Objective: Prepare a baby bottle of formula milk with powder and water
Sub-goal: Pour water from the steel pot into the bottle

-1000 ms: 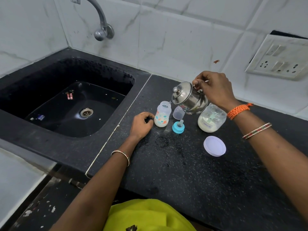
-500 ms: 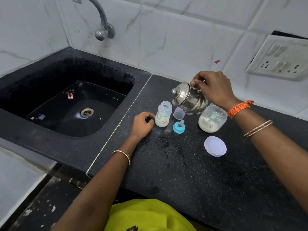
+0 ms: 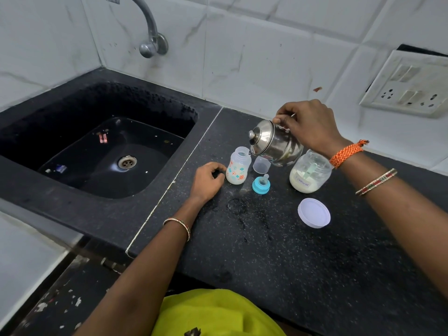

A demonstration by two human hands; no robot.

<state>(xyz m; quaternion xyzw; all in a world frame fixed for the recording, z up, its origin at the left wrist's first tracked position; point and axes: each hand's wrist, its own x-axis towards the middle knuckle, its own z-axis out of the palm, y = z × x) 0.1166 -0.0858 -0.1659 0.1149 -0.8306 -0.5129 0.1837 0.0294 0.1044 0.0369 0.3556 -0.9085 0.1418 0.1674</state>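
Right hand grips steel kettle, tilted, spout at mouth of open baby bottle. Left hand rests on counter, fingers loosely curled beside bottle base, holding nothing. Black speckled counter, wet patch near centre. Blue teat ring, clear cap, powder jar, white lid standing apart. Black sink left; white marble tiles, tap, switchboard

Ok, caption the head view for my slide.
Right hand tips steel kettle over open baby bottle; left hand rests beside it on black counter.
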